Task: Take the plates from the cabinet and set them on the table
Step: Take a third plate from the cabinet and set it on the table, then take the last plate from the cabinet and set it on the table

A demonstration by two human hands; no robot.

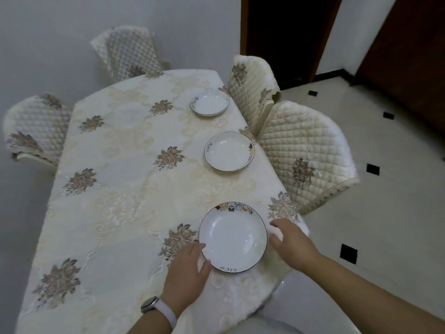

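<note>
Two hands flank the nearest plate [232, 239], one at each side of it. The left hand [186, 268] lies low on the cloth with loose fingers, its fingertips and thumb touching the plate's near-left rim without clasping it. A smartwatch [154, 306] on a white strap sits on that wrist. The right hand [292, 244] is spread and relaxed just beside the right rim; I cannot tell if its fingertips touch the plate.

Between the hands, this plate sits flat on the table [125, 145] near the corner. It is white, deep and round, with a thin dark line round its edge, a row of small coloured pictures on the far rim and the word "Life" on the near rim.

Beyond the hands, a middle plate [229, 151] of the same pattern lies turned another way. Farther still sits the far plate [209, 102], white with small bluish motifs on its rim. All three run in a line along the right-hand edge.

Under them spreads a cream tablecloth [108, 213] embroidered with brownish flower clusters. Quilted chair covers [305, 153] crowd the table's far and right sides.
</note>
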